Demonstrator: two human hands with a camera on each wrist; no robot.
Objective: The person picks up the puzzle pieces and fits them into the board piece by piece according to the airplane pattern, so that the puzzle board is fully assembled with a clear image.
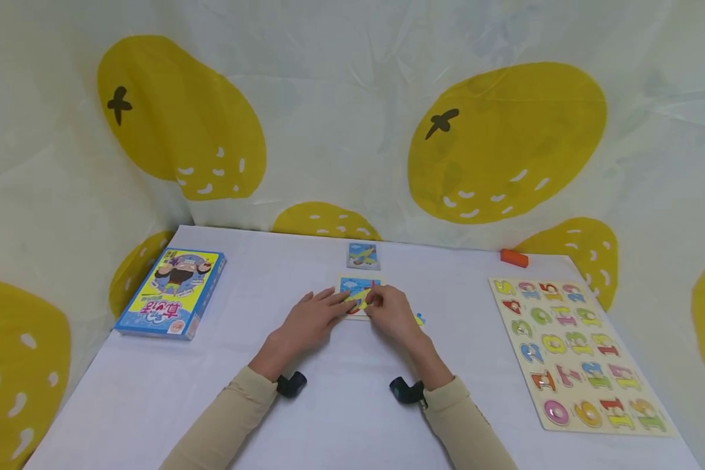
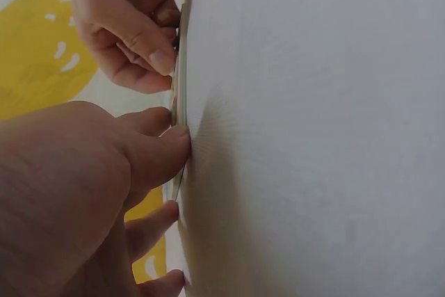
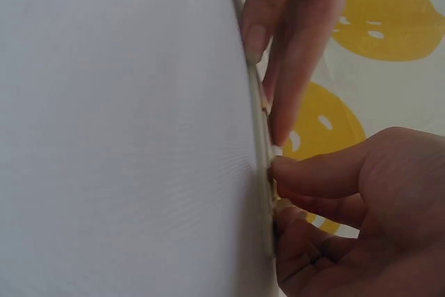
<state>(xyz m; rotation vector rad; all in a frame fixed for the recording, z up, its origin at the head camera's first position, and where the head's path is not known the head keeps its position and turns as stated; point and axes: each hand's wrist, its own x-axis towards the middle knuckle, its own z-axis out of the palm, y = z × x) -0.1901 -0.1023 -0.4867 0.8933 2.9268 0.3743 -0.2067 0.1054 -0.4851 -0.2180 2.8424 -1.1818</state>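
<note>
A small jigsaw puzzle (image 1: 352, 283) in a pale frame lies at mid-table, with a yellow plane on a blue ground. My left hand (image 1: 313, 321) rests over its left side, fingers spread and fairly straight, the thumb (image 2: 170, 154) at the near edge. At the right side, my right hand (image 1: 392, 314) has its fingers curled, and thumb and fingertips pinch a puzzle piece down at the surface; the hand mostly hides that piece. Just right of this hand lies a loose blue and yellow puzzle piece (image 1: 420, 319). Behind the puzzle is a small picture card (image 1: 363, 256) with a similar plane.
On the left lies a blue and yellow box (image 1: 173, 290). A wooden number board (image 1: 581, 356) with coloured numerals takes up the right side. An orange block (image 1: 514, 258) sits near the back edge. Behind the white table (image 1: 352, 424) hangs a fruit-print curtain (image 1: 341, 117).
</note>
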